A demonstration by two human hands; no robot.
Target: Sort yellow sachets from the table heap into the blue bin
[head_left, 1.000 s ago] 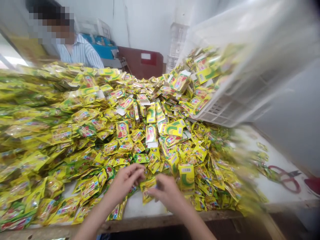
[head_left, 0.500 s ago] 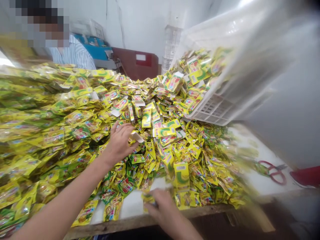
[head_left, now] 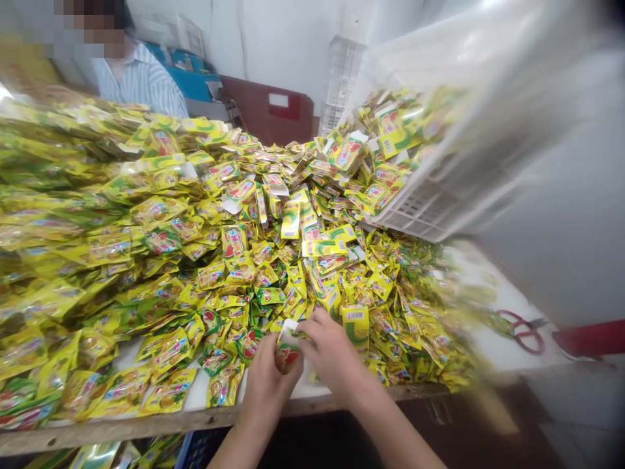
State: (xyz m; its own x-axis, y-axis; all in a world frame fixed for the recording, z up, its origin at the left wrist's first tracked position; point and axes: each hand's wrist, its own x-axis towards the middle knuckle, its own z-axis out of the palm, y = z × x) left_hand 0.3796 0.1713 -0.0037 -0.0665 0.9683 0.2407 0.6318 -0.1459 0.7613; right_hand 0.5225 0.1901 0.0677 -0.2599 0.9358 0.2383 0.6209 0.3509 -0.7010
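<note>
My left hand [head_left: 263,381] is wrapped round a small printed carton [head_left: 287,357] near the table's front edge. The carton's white end flap is up, and a red fruit picture shows on its side. At that open end my right hand [head_left: 334,355] pinches a small candy packet [head_left: 303,335], mostly hidden by the fingers. Loose yellow and green packets [head_left: 168,348] lie about both hands. A flat yellow carton [head_left: 356,326] with a barcode rests just right of my right hand.
A tilted white plastic crate [head_left: 415,215] spills cartons [head_left: 349,153] onto the heap. Red-handled scissors [head_left: 530,339] lie on the white tabletop [head_left: 508,293] at right. A person in a striped shirt [head_left: 151,78] is behind the heap. Part of a blue crate [head_left: 195,449] shows below the table edge.
My left hand has come back from the heap to the front edge with the carton. My right hand has moved up and right, meeting it at the carton's open end.
</note>
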